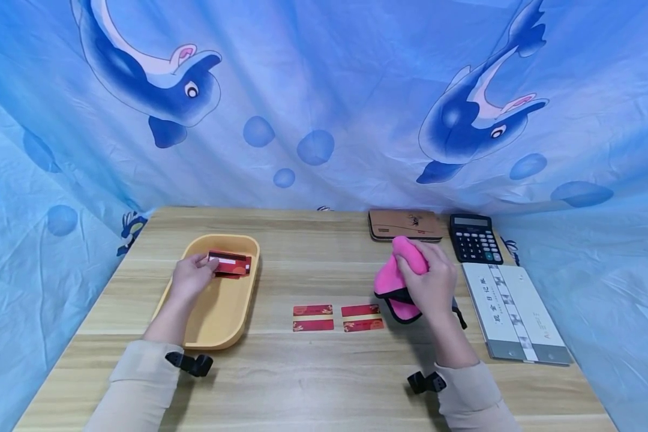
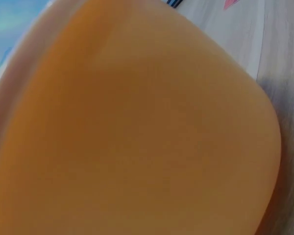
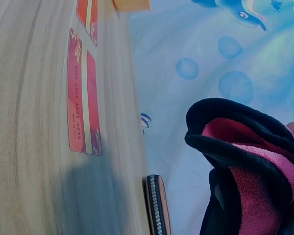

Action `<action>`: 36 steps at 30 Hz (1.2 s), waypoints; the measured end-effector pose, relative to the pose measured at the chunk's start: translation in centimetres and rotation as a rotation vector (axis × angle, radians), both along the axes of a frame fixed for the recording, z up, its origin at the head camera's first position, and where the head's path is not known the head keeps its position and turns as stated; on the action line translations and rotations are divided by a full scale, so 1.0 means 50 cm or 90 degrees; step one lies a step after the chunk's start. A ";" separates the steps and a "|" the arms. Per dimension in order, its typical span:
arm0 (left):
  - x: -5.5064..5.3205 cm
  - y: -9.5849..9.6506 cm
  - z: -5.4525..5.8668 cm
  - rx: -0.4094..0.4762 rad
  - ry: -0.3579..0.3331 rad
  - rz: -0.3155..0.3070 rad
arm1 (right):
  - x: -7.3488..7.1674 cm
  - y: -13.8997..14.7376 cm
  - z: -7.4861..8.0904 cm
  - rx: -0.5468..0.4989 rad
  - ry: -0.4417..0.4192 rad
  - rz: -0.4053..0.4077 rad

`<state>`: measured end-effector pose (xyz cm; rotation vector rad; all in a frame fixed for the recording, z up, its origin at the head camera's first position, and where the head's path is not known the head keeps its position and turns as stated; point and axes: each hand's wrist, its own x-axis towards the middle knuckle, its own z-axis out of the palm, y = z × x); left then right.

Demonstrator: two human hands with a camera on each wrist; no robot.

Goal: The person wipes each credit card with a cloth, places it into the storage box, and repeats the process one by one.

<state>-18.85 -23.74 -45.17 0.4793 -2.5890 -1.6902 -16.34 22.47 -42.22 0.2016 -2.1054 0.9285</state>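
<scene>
Tray [image 1: 221, 315] on wooden table [image 1: 313, 384], dolphin curtain [image 1: 367, 90].

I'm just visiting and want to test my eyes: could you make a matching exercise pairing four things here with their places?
Things
1. Pink cloth item
2. Calculator
3. Yellow tray
4. Brown wallet

Places
A. Near the table's far edge, left of the calculator
B. Gripped by the right hand
C. On the left side of the table
D. Just beyond the white notebook

Pairs: 1-B, 2-D, 3-C, 4-A
</scene>
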 end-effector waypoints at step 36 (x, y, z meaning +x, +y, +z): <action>0.062 0.138 0.100 -0.082 0.356 -0.191 | 0.015 0.012 -0.002 -0.002 0.000 -0.013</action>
